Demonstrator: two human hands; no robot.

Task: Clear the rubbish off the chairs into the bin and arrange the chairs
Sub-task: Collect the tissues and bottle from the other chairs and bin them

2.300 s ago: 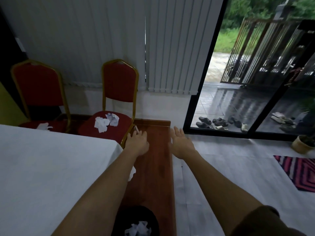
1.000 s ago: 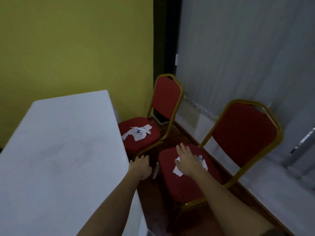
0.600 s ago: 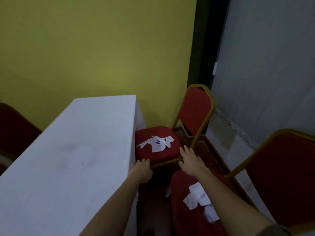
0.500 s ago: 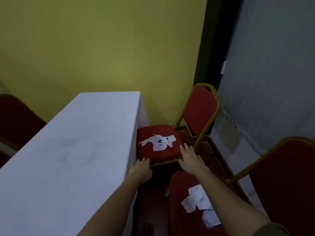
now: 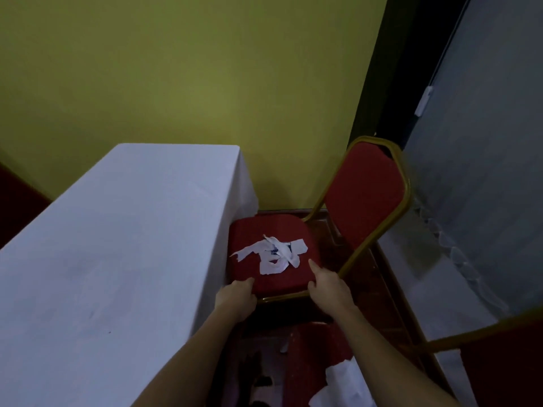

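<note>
A red chair with a gold frame (image 5: 364, 195) stands in the corner beside the table. Torn white paper scraps (image 5: 273, 255) lie in a heap on its seat. My left hand (image 5: 235, 299) is at the seat's front left edge, fingers loosely curled, holding nothing. My right hand (image 5: 329, 286) reaches over the front right of the seat, a finger stretched toward the scraps, a little short of them. A second red chair (image 5: 317, 342) is right below my arms, with more white paper (image 5: 340, 386) on its seat. The bin is out of view.
A long table under a white cloth (image 5: 111, 259) fills the left, its corner touching the far chair's seat. A yellow wall (image 5: 191, 83) closes the back, grey blinds (image 5: 482, 171) the right. Another red chair back (image 5: 17, 201) shows at the far left.
My view has swung left from the glass door to the corner and moved closer to the far chair. Both hands have come forward from the near chair to the far chair's seat front.
</note>
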